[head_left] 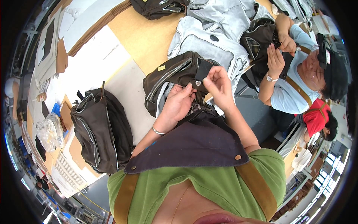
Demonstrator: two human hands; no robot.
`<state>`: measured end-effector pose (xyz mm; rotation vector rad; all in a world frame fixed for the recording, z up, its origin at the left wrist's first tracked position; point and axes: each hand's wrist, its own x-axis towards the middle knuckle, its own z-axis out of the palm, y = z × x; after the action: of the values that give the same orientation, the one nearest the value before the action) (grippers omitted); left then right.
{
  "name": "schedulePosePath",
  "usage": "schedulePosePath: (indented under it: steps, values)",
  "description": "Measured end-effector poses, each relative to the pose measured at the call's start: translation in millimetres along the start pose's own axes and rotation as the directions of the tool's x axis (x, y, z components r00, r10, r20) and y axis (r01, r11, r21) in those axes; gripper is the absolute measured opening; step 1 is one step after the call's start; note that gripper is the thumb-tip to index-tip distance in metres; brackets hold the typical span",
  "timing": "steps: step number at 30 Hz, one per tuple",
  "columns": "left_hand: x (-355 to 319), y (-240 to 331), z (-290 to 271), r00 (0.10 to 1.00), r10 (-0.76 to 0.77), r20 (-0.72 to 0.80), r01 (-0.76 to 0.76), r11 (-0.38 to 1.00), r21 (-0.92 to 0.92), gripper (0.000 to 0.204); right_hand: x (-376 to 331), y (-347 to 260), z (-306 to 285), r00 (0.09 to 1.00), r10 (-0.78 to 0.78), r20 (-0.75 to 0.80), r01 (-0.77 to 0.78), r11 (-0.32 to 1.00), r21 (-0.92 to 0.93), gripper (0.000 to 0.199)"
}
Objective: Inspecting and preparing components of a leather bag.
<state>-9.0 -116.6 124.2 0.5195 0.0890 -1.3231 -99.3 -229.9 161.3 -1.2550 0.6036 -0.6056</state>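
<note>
Here, the one clear container is a crumpled clear plastic bag (48, 131) at the far left of the table (145, 33); what it holds cannot be made out. Near it, flat on the table's white sheet, lies a stack of dark brown garments (102, 130) with pale zip tracks running along their edges.

The thing in hand is a dark brown jacket (175, 74) of the same kind, bunched up at the table's near edge, just in front of the person's chest. It shows a long silvery zip, a small yellow tag near its upper left, a pale lining showing at its lower part, and a black tab with a round metal snap (198, 83).

The left hand (179, 102), a thin bangle on its wrist, is curled, its fingertips pressed on the cloth just below the snap. The right hand (218, 84) pinches the tab beside the snap between thumb and forefinger, the other fingers loosely bent.

Beyond the jacket lie light grey garments (212, 41). To the right a co-worker in a pale blue shirt has both hands (278, 56) on another dark garment (259, 37).
</note>
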Motion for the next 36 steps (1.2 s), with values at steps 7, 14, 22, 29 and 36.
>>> schedulePosePath:
  steps: [7,14,22,29,36]
  values:
    - [1,1,4,1.0,0.016,-0.004,-0.016,1.0,0.017,0.012,7,2,-2,1.0,0.004,0.008,-0.002,0.986,-0.165,0.009]
    - [3,0,-1,1.0,0.01,-0.002,-0.01,0.999,0.04,0.01,12,-35,-12,0.838,-0.352,0.417,0.545,0.589,-0.597,0.019]
    - [3,2,2,0.999,0.02,0.026,-0.02,1.0,0.013,0.008,24,-57,-14,0.783,-0.218,0.583,0.618,0.377,-0.69,0.019]
    - [2,1,7,0.999,0.049,-0.012,-0.049,0.998,0.035,0.011,30,-71,-3,0.734,-0.119,0.669,0.673,0.255,-0.694,0.013]
    - [3,-1,0,0.996,0.078,0.034,-0.079,0.996,0.05,0.011,30,-67,-3,0.704,-0.055,0.708,0.705,0.183,-0.686,0.017]
